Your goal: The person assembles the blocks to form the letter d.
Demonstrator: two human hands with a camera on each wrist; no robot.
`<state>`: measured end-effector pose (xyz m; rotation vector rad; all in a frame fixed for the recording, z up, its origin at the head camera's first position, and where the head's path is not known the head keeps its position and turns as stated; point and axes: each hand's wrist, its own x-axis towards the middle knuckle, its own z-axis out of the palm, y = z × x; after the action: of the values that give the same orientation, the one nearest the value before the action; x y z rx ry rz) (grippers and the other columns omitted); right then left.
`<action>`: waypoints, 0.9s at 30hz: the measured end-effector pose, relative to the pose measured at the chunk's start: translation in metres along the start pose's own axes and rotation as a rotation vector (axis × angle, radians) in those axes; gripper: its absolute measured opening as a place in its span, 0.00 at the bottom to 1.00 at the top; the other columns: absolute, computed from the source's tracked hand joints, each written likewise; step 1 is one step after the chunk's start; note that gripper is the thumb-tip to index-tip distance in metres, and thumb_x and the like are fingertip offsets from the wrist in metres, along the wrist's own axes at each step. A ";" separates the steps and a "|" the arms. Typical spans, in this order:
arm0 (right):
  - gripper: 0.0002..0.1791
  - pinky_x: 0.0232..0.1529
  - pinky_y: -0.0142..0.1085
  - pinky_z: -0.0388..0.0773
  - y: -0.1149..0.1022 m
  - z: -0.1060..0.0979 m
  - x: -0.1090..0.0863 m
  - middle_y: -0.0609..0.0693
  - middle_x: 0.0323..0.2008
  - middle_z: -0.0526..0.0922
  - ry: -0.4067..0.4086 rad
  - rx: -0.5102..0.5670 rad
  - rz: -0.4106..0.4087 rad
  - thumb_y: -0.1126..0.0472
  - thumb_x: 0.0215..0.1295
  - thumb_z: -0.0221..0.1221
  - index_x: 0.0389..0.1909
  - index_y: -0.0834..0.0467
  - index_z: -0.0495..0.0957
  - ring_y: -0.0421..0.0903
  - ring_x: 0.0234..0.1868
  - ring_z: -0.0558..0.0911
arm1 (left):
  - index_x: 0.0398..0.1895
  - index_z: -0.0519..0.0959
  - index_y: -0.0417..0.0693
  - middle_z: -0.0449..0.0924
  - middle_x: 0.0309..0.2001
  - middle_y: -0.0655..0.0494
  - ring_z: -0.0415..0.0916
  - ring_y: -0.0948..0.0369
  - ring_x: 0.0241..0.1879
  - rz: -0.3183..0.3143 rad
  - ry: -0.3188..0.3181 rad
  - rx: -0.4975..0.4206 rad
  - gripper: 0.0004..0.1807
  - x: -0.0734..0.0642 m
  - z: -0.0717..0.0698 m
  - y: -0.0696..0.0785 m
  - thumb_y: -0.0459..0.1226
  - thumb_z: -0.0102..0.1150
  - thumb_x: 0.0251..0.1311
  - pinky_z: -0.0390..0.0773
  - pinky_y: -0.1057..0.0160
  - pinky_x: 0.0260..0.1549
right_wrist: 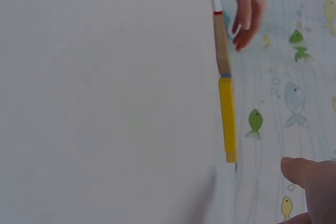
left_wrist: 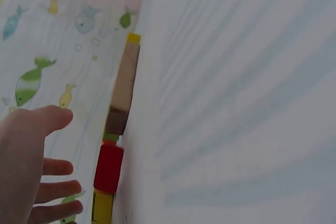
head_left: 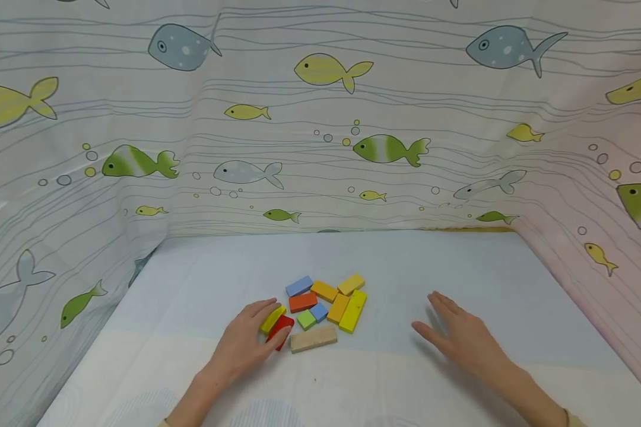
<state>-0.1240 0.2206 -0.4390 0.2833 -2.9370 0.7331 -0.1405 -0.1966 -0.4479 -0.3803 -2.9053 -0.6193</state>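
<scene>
My left hand (head_left: 244, 339) hovers by the left end of a group of wooden blocks, thumb and fingers spread. In the head view it overlaps a yellow block (head_left: 273, 320) and a red block (head_left: 282, 333); the left wrist view shows its fingers (left_wrist: 59, 191) apart from the red block (left_wrist: 108, 169). Beside these lies a plain wood block (head_left: 313, 340), with green (head_left: 306, 320) and blue (head_left: 319, 312) cubes behind it. My right hand (head_left: 465, 339) is held over the table on the right, fingers extended and holding nothing, away from the long yellow block (head_left: 352, 311).
Farther back in the group lie a blue block (head_left: 300, 286), an orange-red block (head_left: 302, 303), two orange blocks (head_left: 324, 291) and a pale yellow block (head_left: 351, 284). A fish-patterned cloth (head_left: 299, 136) walls the pale table (head_left: 432, 255) at the back and sides.
</scene>
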 end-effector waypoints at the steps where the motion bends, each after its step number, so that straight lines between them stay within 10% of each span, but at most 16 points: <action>1: 0.47 0.63 0.63 0.68 0.000 0.001 0.000 0.63 0.71 0.68 0.005 0.011 -0.004 0.30 0.66 0.55 0.71 0.63 0.66 0.66 0.69 0.69 | 0.63 0.78 0.53 0.75 0.65 0.55 0.72 0.53 0.65 0.011 0.007 -0.006 0.31 0.000 0.001 0.001 0.55 0.67 0.59 0.77 0.46 0.60; 12: 0.42 0.63 0.58 0.72 -0.009 0.013 0.004 0.60 0.66 0.74 0.034 0.110 -0.030 0.34 0.65 0.59 0.67 0.63 0.72 0.61 0.66 0.74 | 0.52 0.84 0.51 0.82 0.53 0.59 0.78 0.60 0.53 0.232 0.096 -0.153 0.21 0.000 0.009 0.009 0.44 0.73 0.55 0.85 0.61 0.46; 27: 0.39 0.61 0.54 0.76 -0.018 0.038 0.010 0.55 0.61 0.81 0.046 0.161 -0.059 0.37 0.59 0.66 0.64 0.60 0.76 0.56 0.63 0.78 | 0.46 0.84 0.51 0.84 0.44 0.63 0.79 0.64 0.43 0.418 0.021 -0.253 0.16 -0.002 0.018 0.011 0.35 0.75 0.53 0.83 0.65 0.45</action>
<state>-0.1324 0.1858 -0.4628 0.3596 -2.8178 0.9556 -0.1377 -0.1797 -0.4603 -0.9719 -2.6061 -0.9048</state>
